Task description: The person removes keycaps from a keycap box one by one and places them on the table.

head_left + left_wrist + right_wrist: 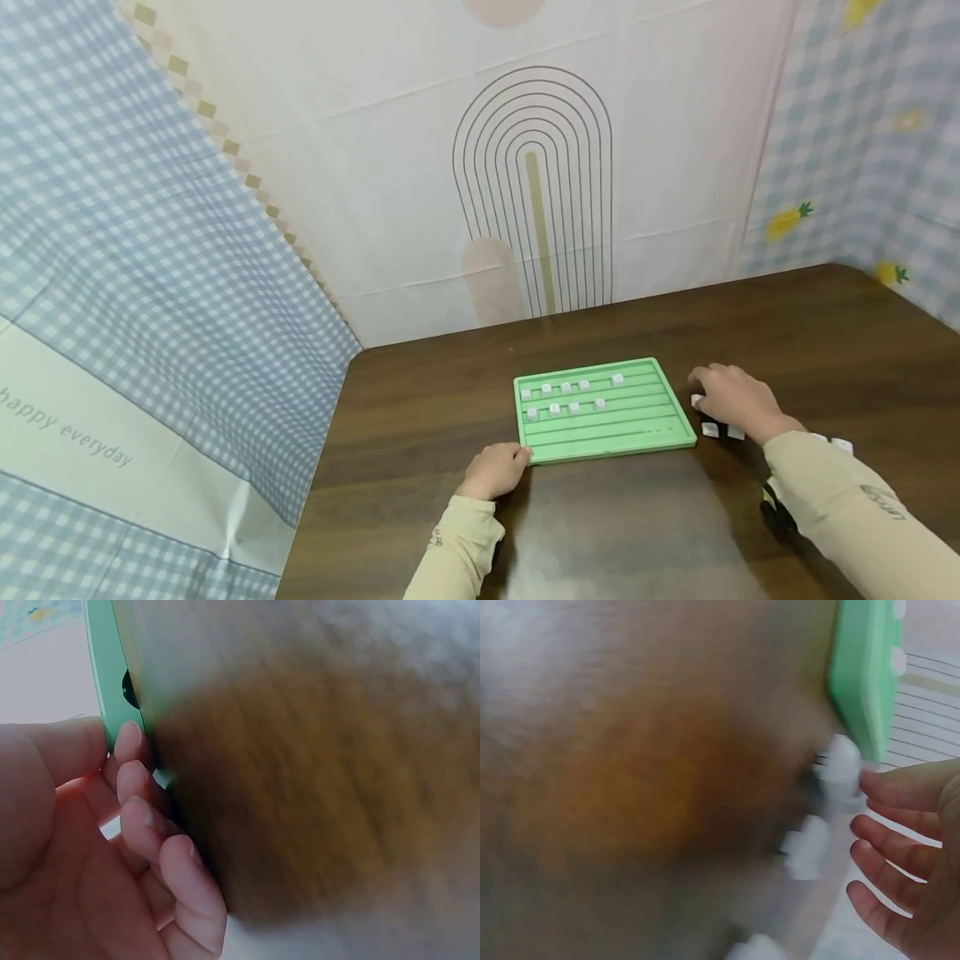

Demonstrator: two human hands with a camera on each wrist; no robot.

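Observation:
A light green ridged board (609, 421) lies on the brown table, with two rows of small white cubes (566, 387) on its upper ridges. My left hand (495, 471) grips the board's near left corner; in the left wrist view its thumb and index finger (129, 739) pinch the green edge. Right of the board, my right hand (738, 402) reaches down over a white cube (697, 402). In the right wrist view the thumb tip is at a white block (841, 769), while the other fingers are loosely bent and hold nothing. Whether thumb and block touch is unclear.
More white blocks (710, 430) lie on the table under and beside the right hand, some with dark parts. Others (842, 445) show beyond the right sleeve. A patterned cloth (405, 167) hangs behind the table (420, 400), and checked cloth hangs at both sides.

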